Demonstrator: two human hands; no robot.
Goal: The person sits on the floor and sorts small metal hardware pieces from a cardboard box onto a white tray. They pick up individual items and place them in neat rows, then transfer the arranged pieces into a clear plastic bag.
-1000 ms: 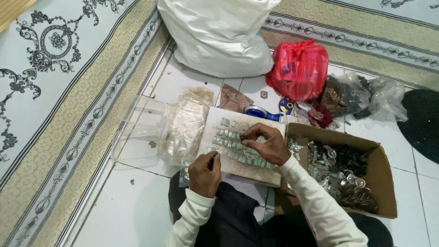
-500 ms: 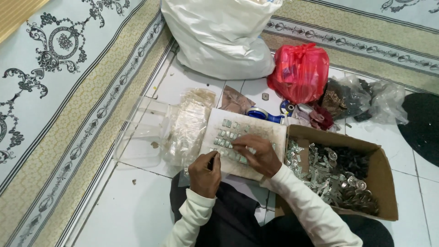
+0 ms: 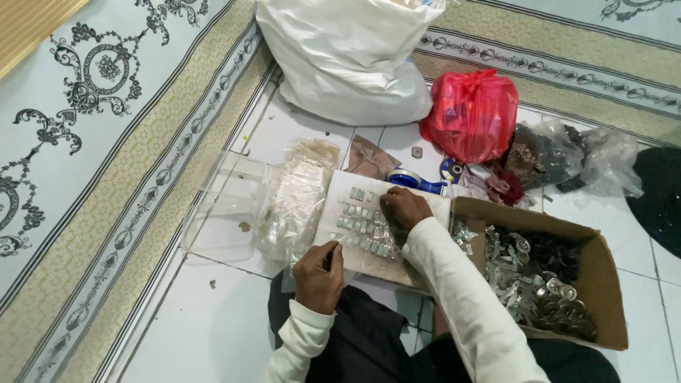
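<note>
While the right hand (image 3: 403, 209) lies palm-down with fingers spread on rows of small silvery metal pieces (image 3: 362, 223), these pieces sit on a pale flat board (image 3: 340, 188) across the lap. Left hand (image 3: 318, 273): curled at the board's near edge, pinching something too small to identify. Clear plastic packets (image 3: 294, 202): left of board. Brown cardboard box of metal parts (image 3: 546, 276): right. Blue tape dispenser (image 3: 411, 181), red plastic bag (image 3: 472, 113): beyond.

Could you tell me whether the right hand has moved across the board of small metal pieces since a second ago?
Yes. The right hand has shifted left, away from the cardboard box, toward the upper middle of the white board.
</note>
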